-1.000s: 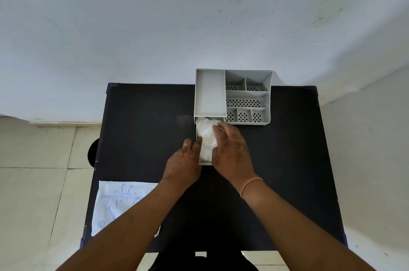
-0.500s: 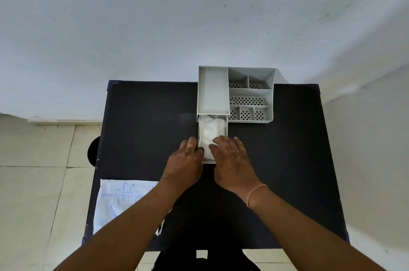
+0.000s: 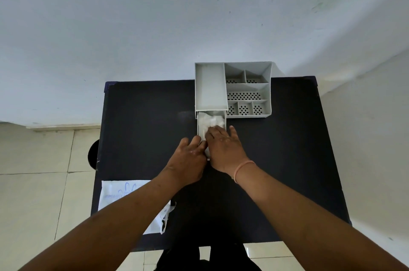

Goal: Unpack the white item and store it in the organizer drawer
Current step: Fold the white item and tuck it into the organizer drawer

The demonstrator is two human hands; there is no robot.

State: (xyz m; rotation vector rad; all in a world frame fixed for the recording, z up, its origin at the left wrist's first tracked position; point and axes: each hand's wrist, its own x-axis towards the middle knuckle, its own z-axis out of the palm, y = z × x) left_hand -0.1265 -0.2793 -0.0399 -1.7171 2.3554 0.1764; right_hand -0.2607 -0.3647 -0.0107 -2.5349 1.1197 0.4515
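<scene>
A grey organizer [image 3: 247, 88] with several compartments stands at the table's far edge. Its drawer [image 3: 200, 129] is pulled out toward me from under the left section. The crumpled white item [image 3: 210, 121] lies inside the drawer. My right hand [image 3: 223, 146] rests flat over the near part of the drawer, fingertips touching the white item. My left hand [image 3: 188, 156] is at the drawer's near left corner, fingers against its front. The drawer's front end is hidden under both hands.
The black table [image 3: 143, 129] stands against a white wall. An opened white plastic package [image 3: 124, 195] with blue print lies at the table's near left corner, partly under my left forearm. Tiled floor lies to the left.
My right hand has slid back off the white item toward the drawer's front and flattened. The drawer is a little further in. My left hand stays at the drawer's front corner.
</scene>
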